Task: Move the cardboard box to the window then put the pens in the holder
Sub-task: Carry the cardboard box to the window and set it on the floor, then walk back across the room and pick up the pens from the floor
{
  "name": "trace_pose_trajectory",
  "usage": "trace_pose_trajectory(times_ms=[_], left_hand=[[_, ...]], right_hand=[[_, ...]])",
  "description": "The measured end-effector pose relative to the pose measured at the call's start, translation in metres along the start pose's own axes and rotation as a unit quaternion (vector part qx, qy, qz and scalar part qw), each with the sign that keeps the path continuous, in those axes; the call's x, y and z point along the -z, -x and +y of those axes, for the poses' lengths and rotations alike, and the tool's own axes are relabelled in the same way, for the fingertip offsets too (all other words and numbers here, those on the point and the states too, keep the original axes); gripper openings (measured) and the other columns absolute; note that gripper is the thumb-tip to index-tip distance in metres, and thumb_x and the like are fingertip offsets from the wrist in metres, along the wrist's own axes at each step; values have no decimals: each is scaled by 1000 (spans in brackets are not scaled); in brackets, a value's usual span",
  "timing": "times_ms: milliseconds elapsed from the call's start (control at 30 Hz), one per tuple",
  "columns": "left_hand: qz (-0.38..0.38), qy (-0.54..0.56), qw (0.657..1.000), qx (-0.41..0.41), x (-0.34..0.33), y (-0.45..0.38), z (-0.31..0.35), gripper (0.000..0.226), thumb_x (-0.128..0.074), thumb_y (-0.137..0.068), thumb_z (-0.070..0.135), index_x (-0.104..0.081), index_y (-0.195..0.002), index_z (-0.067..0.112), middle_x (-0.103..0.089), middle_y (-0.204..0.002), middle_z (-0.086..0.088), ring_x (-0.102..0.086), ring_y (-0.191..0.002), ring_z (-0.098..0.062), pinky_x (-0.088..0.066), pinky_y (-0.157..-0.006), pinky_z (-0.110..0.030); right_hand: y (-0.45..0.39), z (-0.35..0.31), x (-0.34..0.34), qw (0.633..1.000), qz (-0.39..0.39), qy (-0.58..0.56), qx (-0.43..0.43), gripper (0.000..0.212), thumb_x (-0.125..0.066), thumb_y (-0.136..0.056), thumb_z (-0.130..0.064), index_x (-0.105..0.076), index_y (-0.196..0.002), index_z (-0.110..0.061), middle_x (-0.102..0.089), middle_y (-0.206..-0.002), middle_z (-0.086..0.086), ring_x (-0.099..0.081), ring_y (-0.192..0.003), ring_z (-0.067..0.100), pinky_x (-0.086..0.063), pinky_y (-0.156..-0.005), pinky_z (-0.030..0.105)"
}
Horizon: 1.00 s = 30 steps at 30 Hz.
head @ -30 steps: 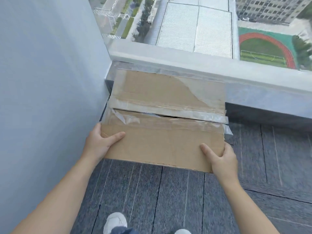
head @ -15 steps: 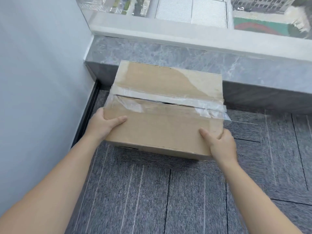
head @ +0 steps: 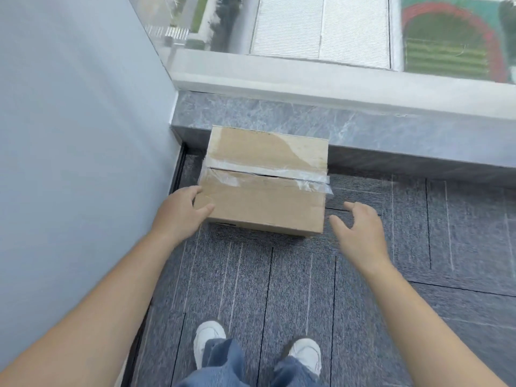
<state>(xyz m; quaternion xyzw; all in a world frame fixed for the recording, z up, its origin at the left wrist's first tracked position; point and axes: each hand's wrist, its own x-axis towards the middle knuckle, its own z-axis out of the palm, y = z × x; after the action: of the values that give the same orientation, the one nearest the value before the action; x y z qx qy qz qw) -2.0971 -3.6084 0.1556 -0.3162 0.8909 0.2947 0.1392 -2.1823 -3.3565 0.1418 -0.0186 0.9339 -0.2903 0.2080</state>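
Note:
A brown cardboard box (head: pixel 265 188) with clear tape across its top flaps sits on the grey carpet, its far side against the marble sill under the window. My left hand (head: pixel 178 213) rests at the box's near left corner, thumb touching the top, fingers loose. My right hand (head: pixel 358 233) hovers just right of the box with fingers spread, apart from it. No pens or holder are in view.
A pale wall (head: pixel 78 163) runs along the left, close to the box. The grey marble sill (head: pixel 391 132) and window (head: pixel 321 26) span the back. Striped carpet tiles (head: pixel 279 289) cover the floor. My white shoes (head: pixel 208 339) stand below.
The box went down from my hands onto the carpet against the sill. My right hand let go and pulled away to the right; my left hand loosened its grip.

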Motion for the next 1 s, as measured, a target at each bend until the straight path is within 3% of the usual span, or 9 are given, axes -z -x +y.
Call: trace_pose_trajectory(times_ms=[300, 500, 767, 1000], left_hand=[[-14, -70, 987, -144, 189, 169, 160, 46, -53, -83, 26, -44, -125, 10, -51, -132, -10, -42, -123, -25, -33, -100, -34], [-25, -80, 969, -233, 267, 249, 248, 44, -53, -83, 29, -45, -124, 14, -53, -130, -6, -44, -121, -22, -33, -99, -31], [-76, -89, 917, -381, 271, 306, 331, 44, -51, -84, 28, -42, -126, 15, -45, -137, -5, -38, -126, -21, -29, -104, -33], [-204, -157, 803, -538, 248, 359, 362, 48, -49, -85, 32, -37, -130, 19, -38, -143, -1, -35, -129, -19, -29, -106, -34]], right_hand=[[146, -121, 232, 996, -19, 56, 67, 43, -47, -86, -28, -43, -125, -10, -48, -134, 9, -37, -126, 24, -31, -106, 42], [225, -153, 353, 999, 12, 21, 47, 44, -47, -87, -29, -41, -127, -12, -45, -137, 8, -37, -127, 23, -30, -106, 41], [320, -139, 415, 986, 163, -38, -16, 42, -47, -87, -26, -43, -125, -11, -46, -134, 7, -38, -124, 21, -30, -103, 34], [440, -127, 400, 927, 319, -99, -171, 38, -49, -86, -23, -46, -122, -12, -48, -133, 4, -38, -123, 17, -27, -97, 25]])
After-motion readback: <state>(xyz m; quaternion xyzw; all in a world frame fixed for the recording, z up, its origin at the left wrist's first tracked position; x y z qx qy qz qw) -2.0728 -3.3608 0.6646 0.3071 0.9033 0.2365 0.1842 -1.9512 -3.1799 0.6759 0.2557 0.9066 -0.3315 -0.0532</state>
